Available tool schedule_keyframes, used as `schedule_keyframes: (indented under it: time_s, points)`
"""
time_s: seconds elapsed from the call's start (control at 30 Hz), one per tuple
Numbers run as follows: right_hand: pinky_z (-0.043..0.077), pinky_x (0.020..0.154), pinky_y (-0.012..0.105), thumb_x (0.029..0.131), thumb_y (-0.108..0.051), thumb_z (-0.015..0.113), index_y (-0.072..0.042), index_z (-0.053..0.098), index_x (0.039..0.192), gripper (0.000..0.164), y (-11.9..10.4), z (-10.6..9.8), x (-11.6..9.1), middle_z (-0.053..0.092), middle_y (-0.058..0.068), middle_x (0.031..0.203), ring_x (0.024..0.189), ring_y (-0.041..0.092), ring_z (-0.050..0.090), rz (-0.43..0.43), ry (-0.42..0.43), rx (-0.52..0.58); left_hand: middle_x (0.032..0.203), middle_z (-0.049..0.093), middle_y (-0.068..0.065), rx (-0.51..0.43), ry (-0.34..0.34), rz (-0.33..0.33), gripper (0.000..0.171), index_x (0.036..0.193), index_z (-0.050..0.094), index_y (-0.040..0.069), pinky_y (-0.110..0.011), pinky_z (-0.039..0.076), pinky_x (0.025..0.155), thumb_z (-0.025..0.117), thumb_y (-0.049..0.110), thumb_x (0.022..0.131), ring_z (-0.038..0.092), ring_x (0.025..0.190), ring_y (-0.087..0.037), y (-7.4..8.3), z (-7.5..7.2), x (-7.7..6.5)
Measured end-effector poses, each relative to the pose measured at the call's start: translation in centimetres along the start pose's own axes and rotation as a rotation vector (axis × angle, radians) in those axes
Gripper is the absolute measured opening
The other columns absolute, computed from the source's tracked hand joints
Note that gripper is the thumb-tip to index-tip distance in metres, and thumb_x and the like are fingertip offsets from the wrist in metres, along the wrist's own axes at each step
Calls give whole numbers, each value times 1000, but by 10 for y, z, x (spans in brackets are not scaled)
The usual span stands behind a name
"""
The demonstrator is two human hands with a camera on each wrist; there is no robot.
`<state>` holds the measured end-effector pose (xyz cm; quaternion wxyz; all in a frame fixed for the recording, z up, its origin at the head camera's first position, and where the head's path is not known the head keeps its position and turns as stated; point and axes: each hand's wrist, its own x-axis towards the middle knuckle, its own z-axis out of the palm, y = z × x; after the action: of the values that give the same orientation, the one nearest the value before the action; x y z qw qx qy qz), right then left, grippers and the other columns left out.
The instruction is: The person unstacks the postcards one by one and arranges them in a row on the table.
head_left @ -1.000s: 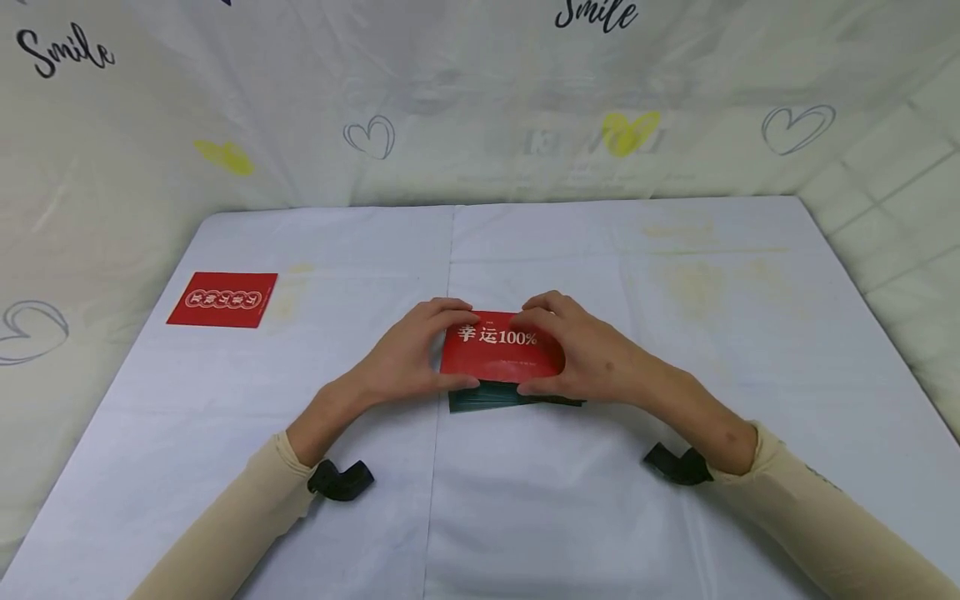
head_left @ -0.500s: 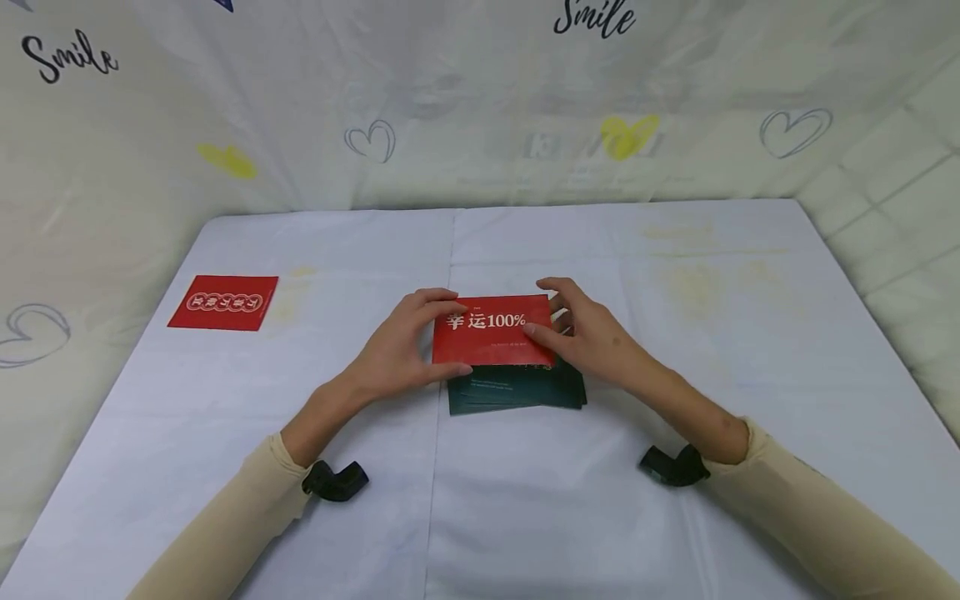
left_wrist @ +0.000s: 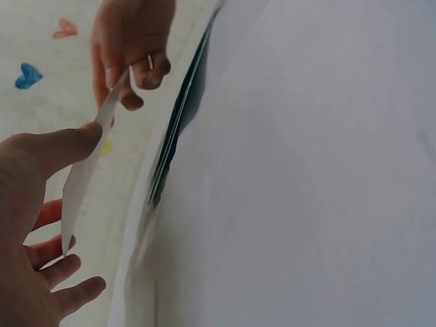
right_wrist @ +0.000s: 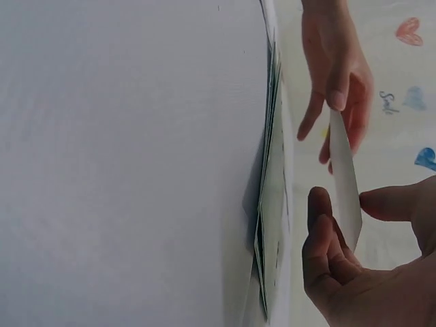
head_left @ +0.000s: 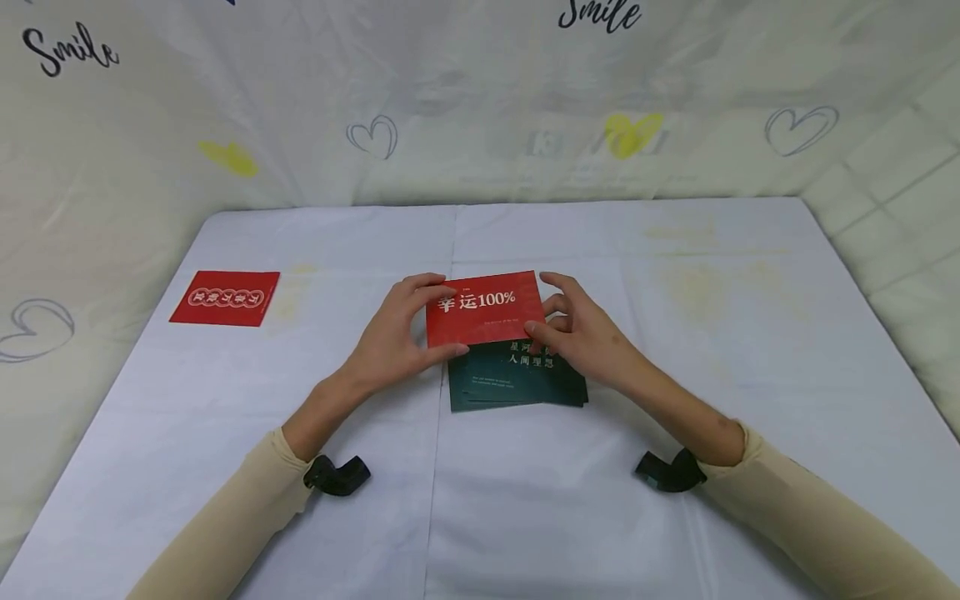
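Observation:
A red card [head_left: 487, 315] with white print is raised over a small stack of dark green cards [head_left: 498, 387], as both wrist views show a gap to the table. My left hand [head_left: 397, 333] holds its left end, thumb at the near edge and fingers at the far edge. At the right end, my right hand [head_left: 592, 333] pinches it, thumb on top and fingers partly hidden beneath. Seen nearly edge-on, the card [left_wrist: 85, 177] shows a pale side in the left wrist view. The green cards [right_wrist: 267, 177] lie slightly fanned on the cloth.
Another red card [head_left: 225, 298] with a row of white circled characters lies at the table's left side. White cloth [head_left: 675, 292] covers the table. Behind it hangs a pale curtain [head_left: 480, 67] with hearts and lettering.
The red card has moved up and left off the green stack, uncovering its print. My right hand has shifted from the card's top to pinching its right end.

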<state>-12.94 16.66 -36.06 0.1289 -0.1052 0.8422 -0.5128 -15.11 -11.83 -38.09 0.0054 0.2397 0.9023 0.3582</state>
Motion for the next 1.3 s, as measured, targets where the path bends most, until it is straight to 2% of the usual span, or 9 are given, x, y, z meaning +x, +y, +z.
schedule_keyframes:
  time_s: [0.13, 0.33, 0.5, 0.6, 0.8, 1.0, 1.13, 1.3]
  points:
    - [60, 81, 27, 102, -17, 66, -11, 23, 164, 75, 0, 3, 0, 66, 16, 118, 87, 22, 75, -4, 1, 9, 160, 43, -8, -2, 33, -1, 77, 147, 56, 14, -48, 58, 103, 88, 37, 81, 37, 151, -24, -1, 0, 1]
    - [63, 82, 27, 103, -14, 65, -13, 27, 162, 70, 0, 4, 3, 68, 22, 113, 79, 21, 76, -27, 11, 144, 165, 36, -9, -47, 52, -23, 82, 151, 51, 14, -49, 58, 104, 89, 34, 81, 32, 155, -23, -1, 1, 0]
    - [62, 85, 23, 103, -14, 65, -15, 31, 160, 67, 0, 8, 7, 68, 24, 113, 83, 18, 77, -41, 34, 257, 170, 25, -10, -150, 61, -93, 87, 157, 41, 16, -51, 57, 105, 87, 32, 85, 22, 159, -19, -3, -1, -2]
    - [62, 85, 22, 103, -11, 64, -13, 32, 159, 65, 0, 11, 9, 67, 25, 112, 83, 16, 76, -67, 52, 299, 172, 22, -7, -183, 66, -135, 92, 161, 32, 18, -50, 59, 102, 84, 33, 87, 22, 159, -14, -4, -2, -3]
    - [61, 83, 21, 104, -9, 62, -13, 30, 160, 65, -3, 18, 12, 64, 26, 110, 81, 13, 75, -98, 80, 339, 167, 31, -2, -239, 95, -189, 98, 165, 22, 20, -49, 60, 99, 83, 34, 89, 38, 151, -15, -6, -3, -4]
    - [60, 84, 20, 104, -12, 63, -14, 29, 160, 66, -5, 22, 15, 65, 26, 112, 82, 15, 76, -94, 81, 338, 156, 48, -9, -241, 152, -232, 98, 164, 27, 13, -49, 60, 98, 85, 29, 86, 55, 136, -24, -6, -5, -6]
    - [60, 83, 20, 104, -14, 64, -15, 29, 161, 67, -7, 23, 18, 66, 25, 112, 83, 18, 76, -98, 81, 329, 145, 56, -12, -240, 189, -225, 91, 162, 32, 10, -49, 61, 96, 83, 28, 89, 60, 128, -24, -8, -6, -6]
    - [59, 82, 22, 104, -15, 65, -17, 30, 160, 67, -11, 26, 22, 66, 24, 111, 81, 18, 75, -100, 74, 314, 142, 59, -12, -259, 224, -245, 88, 162, 34, 11, -44, 62, 95, 82, 28, 90, 62, 125, -24, -11, -7, -9]
